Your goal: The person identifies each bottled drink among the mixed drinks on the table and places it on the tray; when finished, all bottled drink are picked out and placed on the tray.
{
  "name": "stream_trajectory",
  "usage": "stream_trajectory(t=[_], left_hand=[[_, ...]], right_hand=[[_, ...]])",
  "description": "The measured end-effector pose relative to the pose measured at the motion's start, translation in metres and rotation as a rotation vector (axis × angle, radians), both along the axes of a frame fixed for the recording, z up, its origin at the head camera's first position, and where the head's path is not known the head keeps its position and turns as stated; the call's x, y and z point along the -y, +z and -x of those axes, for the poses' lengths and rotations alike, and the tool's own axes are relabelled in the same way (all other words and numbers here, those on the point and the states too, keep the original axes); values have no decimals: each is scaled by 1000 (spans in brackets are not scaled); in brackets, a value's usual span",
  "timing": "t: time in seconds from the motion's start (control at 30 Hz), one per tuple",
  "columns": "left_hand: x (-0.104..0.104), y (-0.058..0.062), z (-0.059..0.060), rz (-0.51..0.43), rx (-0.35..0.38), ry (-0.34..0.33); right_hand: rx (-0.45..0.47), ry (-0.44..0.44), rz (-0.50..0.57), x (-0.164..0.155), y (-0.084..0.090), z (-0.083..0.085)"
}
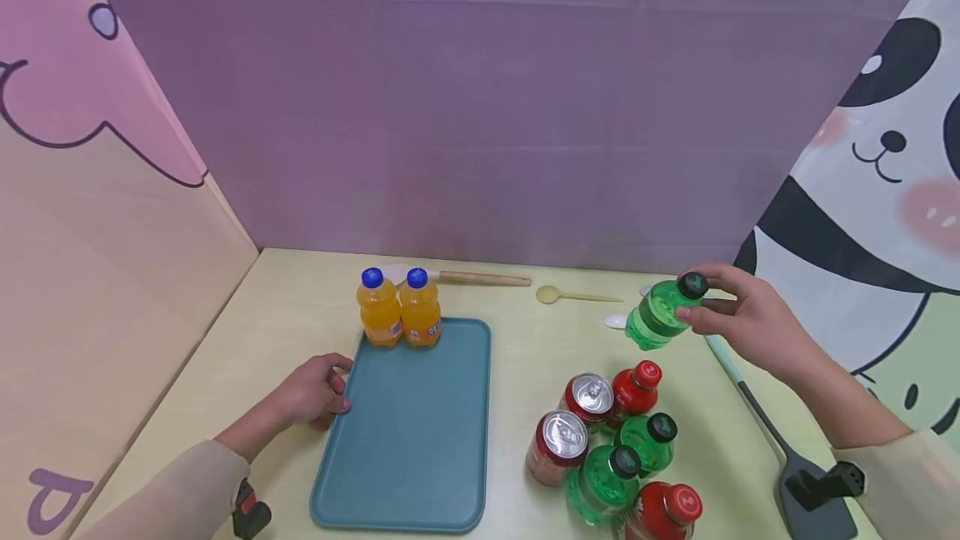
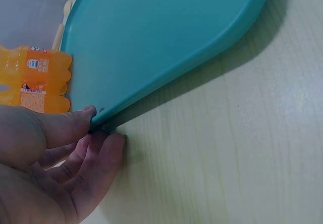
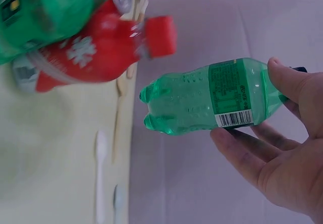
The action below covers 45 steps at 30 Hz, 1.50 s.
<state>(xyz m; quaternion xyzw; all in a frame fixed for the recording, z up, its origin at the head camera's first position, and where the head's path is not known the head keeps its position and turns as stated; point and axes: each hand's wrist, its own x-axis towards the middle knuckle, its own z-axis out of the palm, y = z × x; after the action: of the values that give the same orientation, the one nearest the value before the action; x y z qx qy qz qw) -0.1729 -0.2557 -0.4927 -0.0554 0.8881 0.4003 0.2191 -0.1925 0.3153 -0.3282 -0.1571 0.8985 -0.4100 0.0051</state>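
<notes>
Up in the air over the right side of the table, my right hand [image 1: 738,315] grips a green soda bottle [image 1: 660,317] near its black cap. The right wrist view shows that bottle [image 3: 202,98] tilted, its barcode visible, between thumb and fingers. My left hand [image 1: 317,390] pinches the left rim of a blue-green tray [image 1: 416,440]. In the left wrist view, its thumb [image 2: 70,125] lies on the rim of the tray [image 2: 166,32], the other fingers below the edge. Two orange drink bottles [image 1: 382,315] with blue caps stand side by side at the tray's far left corner.
Right of the tray stand two soda cans [image 1: 558,444], two more green bottles [image 1: 603,486] and two red bottles [image 1: 636,390], close together. A long-handled spatula [image 1: 806,473] lies at the right edge. A wooden spoon [image 1: 573,295] and other utensils lie along the back.
</notes>
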Motion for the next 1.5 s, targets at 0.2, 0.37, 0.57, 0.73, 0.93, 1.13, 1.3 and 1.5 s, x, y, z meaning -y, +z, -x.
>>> stream_trajectory(t=[0.2,0.37,0.57,0.73,0.93,1.13,1.3,1.5], left_hand=[[-1,0,1,13,8,4],[-1,0,1,7,16,5],[0,1,0,-4,5,3],[0,2,0,1,0,6],[-2,3,-1,8,-1,1],[-2,6,-1,15,3,3],[-1,5,0,13,4,10],[-2,3,1,11,9,16]], right_hand=[[26,30,37,30,18,13],[76,86,60,64,29,27],[149,183,87,110,25,50],[148,237,8,150,12,64],[100,237,-125,194,-3,72],[77,244,-210,227,-18,80],[106,230,-230,247,-32,88],[150,238,-249,260,-44,92]])
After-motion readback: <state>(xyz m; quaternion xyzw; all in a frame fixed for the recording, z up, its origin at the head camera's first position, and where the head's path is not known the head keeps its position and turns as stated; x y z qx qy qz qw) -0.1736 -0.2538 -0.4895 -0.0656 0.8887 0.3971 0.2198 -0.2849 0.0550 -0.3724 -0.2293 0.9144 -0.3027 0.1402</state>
